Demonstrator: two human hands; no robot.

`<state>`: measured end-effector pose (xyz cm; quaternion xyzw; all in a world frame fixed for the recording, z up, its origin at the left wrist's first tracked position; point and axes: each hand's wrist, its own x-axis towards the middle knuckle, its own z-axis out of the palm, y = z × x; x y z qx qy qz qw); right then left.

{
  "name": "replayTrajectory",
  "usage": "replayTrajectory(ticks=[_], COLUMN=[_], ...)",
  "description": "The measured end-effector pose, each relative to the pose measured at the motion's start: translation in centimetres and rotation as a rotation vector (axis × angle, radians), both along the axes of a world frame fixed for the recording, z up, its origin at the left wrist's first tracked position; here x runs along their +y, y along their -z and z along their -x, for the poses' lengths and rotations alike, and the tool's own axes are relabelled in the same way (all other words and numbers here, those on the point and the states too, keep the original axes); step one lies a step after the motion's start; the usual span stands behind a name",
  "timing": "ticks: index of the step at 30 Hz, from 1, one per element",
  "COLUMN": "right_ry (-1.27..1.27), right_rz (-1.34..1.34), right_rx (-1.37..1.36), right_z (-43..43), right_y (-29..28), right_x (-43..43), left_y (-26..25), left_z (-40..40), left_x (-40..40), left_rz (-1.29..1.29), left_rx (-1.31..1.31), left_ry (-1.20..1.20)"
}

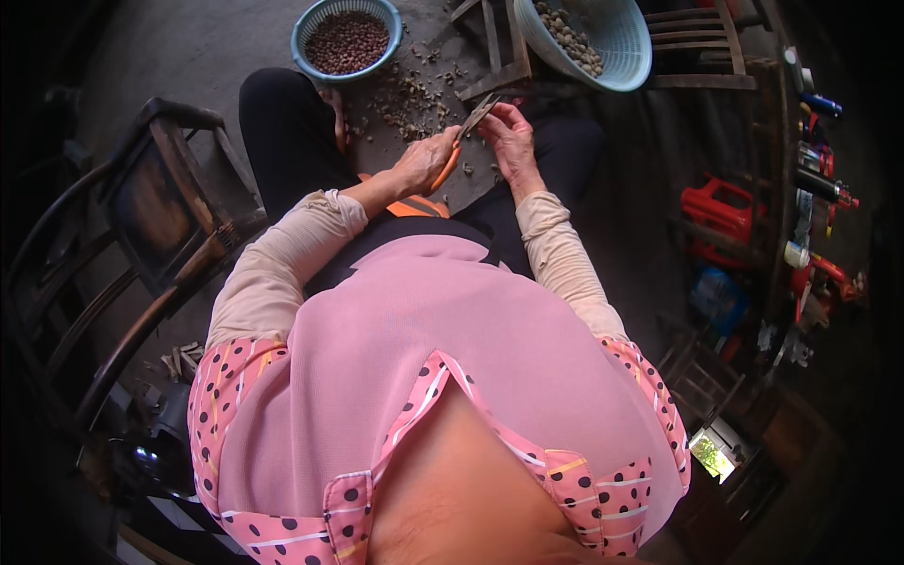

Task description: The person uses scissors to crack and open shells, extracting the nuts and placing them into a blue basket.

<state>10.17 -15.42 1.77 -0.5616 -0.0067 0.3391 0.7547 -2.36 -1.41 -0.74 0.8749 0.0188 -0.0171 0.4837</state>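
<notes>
My left hand (pixel 428 159) grips a pair of scissors (pixel 477 119) by the orange handles, with the metal blades pointing away and to the right. My right hand (pixel 510 138) is close beside the blades, thumb and fingertips drawn together near them. Whatever may be between those fingertips is too small or hidden to make out. Past my left knee stands a blue plastic basket (pixel 299 44) of small dark-red round seeds or nuts (pixel 347 42). Farther right, a tilted light-blue plastic basket (pixel 627 49) holds tan nut-like pieces (pixel 569 41).
Broken shell pieces (pixel 417 106) litter the concrete floor between my feet. A wooden chair (pixel 152 205) stands at my left. To the right are a slatted wooden chair (pixel 696 42), a red plastic stool (pixel 720 208) and a cluttered surface with bottles (pixel 819 185). An orange object (pixel 417 206) lies beneath my left forearm.
</notes>
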Motion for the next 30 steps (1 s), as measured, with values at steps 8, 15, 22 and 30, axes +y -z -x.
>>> replayTrajectory(ticks=[8,15,22,30], right_ry=[-0.025,-0.044,-0.029,-0.01], right_rz=[-0.025,-0.01,-0.027,-0.036], right_rx=[-0.02,-0.122,-0.021,0.048], right_z=[0.2,0.0,-0.3,0.0], right_y=[0.1,0.5,-0.2,0.2], right_x=[0.2,0.4,0.6,0.7], left_y=[-0.5,-1.2,-2.7,-0.8], left_z=[-0.1,-0.5,-0.6,-0.3], left_x=[0.2,1.1,1.4,1.0], left_rz=[-0.074,-0.019,0.838,0.531], left_rx=[0.017,0.124,0.204,0.205], left_ry=[-0.039,0.056,0.094,0.082])
